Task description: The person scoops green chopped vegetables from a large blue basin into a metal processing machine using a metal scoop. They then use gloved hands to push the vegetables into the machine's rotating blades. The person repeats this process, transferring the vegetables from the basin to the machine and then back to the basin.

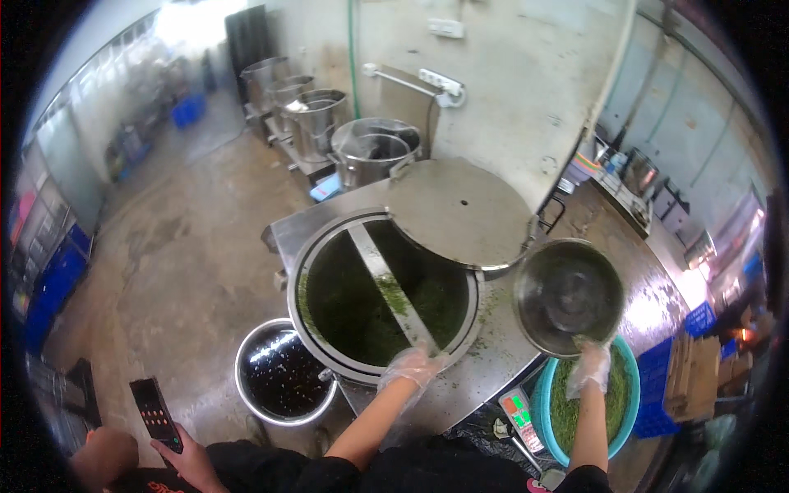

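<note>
My left hand (413, 366), in a clear plastic glove, lies on the near rim of a large round steel drum (301, 330), at the near end of a flat metal bar (380, 275) that spans the opening. Its fingers look extended, partly blurred by the glove. Chopped green bits cling to the bar, and dark green matter shows inside the drum. My right hand (590, 366), also gloved, grips the near edge of a metal bowl (569, 297). That bowl is tilted, with green residue inside. Beneath it stands a turquoise basket (631, 403) of chopped greens.
A round steel lid (462, 215) overlaps the drum's far side on the steel table (501, 345). A pot of dark liquid (283, 374) stands at left. Near the basket are a scale (521, 417) and blue crate (653, 386). Another person's hand (196, 462) holds a phone (154, 415).
</note>
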Demonstrator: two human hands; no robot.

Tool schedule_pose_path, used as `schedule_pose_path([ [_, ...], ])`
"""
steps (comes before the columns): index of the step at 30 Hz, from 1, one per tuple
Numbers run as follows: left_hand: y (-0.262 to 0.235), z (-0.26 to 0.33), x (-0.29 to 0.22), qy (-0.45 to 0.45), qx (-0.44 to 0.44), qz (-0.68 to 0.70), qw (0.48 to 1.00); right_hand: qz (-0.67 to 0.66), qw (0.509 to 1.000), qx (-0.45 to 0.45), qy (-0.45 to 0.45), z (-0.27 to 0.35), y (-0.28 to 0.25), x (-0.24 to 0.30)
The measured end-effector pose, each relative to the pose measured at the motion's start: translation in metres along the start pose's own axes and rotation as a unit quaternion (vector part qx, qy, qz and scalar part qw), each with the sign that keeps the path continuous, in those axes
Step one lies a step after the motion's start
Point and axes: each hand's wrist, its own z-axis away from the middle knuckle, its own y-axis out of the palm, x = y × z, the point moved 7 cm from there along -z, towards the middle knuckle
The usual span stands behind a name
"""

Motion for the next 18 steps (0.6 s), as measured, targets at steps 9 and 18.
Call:
schedule_pose_path([
  [9,-0.081,0.027,0.098,-0.047,-0.177,-0.050,0.982,0.330,0.782,0.349,-0.398,0.112,0.273,0.111],
  [18,-0.166,-0.010,0.146,-0.037,-0.368,-0.106,0.923,0.556,0.451,0.474,-0.512,0.158,0.402,-0.015],
])
